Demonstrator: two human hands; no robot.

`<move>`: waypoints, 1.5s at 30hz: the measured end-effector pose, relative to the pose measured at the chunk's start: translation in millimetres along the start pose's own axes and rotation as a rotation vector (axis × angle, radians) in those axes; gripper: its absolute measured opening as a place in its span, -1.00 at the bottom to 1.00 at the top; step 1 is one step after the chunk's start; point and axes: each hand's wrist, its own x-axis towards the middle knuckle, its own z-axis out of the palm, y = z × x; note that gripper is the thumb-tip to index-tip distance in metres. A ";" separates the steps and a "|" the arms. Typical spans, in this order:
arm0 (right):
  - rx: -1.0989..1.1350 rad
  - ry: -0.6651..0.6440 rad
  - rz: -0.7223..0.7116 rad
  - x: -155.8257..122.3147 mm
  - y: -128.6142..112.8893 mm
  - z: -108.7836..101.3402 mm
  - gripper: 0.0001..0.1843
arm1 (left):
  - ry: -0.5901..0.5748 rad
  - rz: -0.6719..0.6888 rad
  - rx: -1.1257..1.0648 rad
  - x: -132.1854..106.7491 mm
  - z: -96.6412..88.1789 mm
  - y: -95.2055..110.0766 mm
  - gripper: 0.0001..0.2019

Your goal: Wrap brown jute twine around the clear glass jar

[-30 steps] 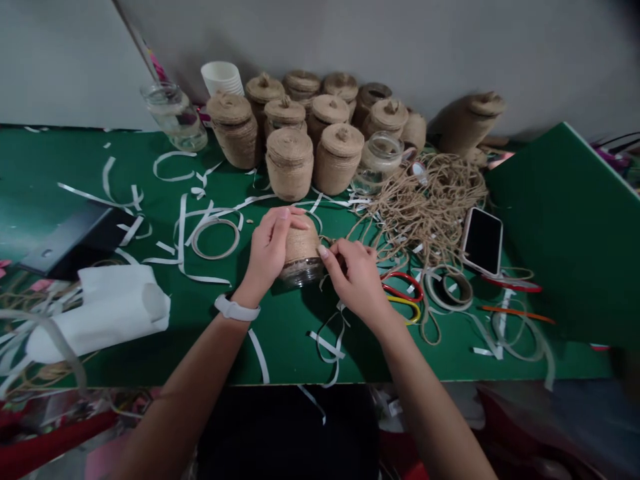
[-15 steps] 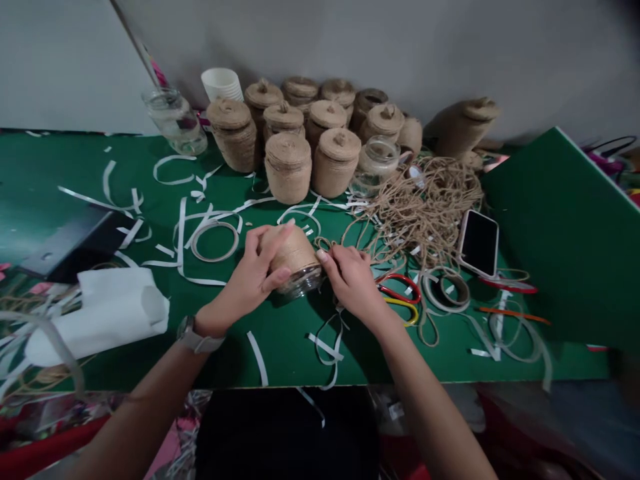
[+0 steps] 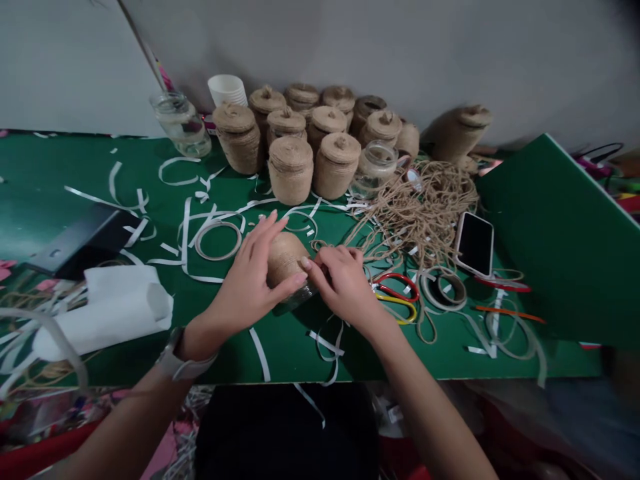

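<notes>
A glass jar partly wound in jute twine (image 3: 286, 259) lies tilted on the green table (image 3: 60, 187) between my hands. My left hand (image 3: 250, 280) curls round its left side, thumb under, fingers over the top. My right hand (image 3: 340, 283) is closed in a pinch against the jar's right side, on the twine strand that runs toward the loose twine heap (image 3: 425, 207). A watch sits on my left wrist.
Several twine-covered lidded jars (image 3: 290, 170) stand at the back, with a bare glass jar (image 3: 377, 167) and another (image 3: 181, 123). A phone (image 3: 474, 244), scissors (image 3: 395, 293), tape rings (image 3: 216, 239), white paper strips and a white roll (image 3: 115, 310) lie around. A green board (image 3: 565, 233) leans at right.
The jar has been tipped from upright onto its side and turned. My left hand slid round it, my wrist dropping toward me. The right hand stayed pinched at the jar's side.
</notes>
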 end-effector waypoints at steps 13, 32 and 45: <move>-0.034 -0.021 0.097 2.1 45.3 -8.2 -0.50 | -0.030 0.087 -0.150 14.1 33.5 -9.8 -0.54; -0.021 -0.022 0.085 -1.7 32.5 13.3 -0.44 | -0.047 0.037 -0.161 -16.1 28.9 -22.2 -0.52; -0.137 0.006 -0.034 -1.2 5.4 12.3 -0.45 | 0.018 -0.051 -0.049 -6.9 15.1 7.5 -0.70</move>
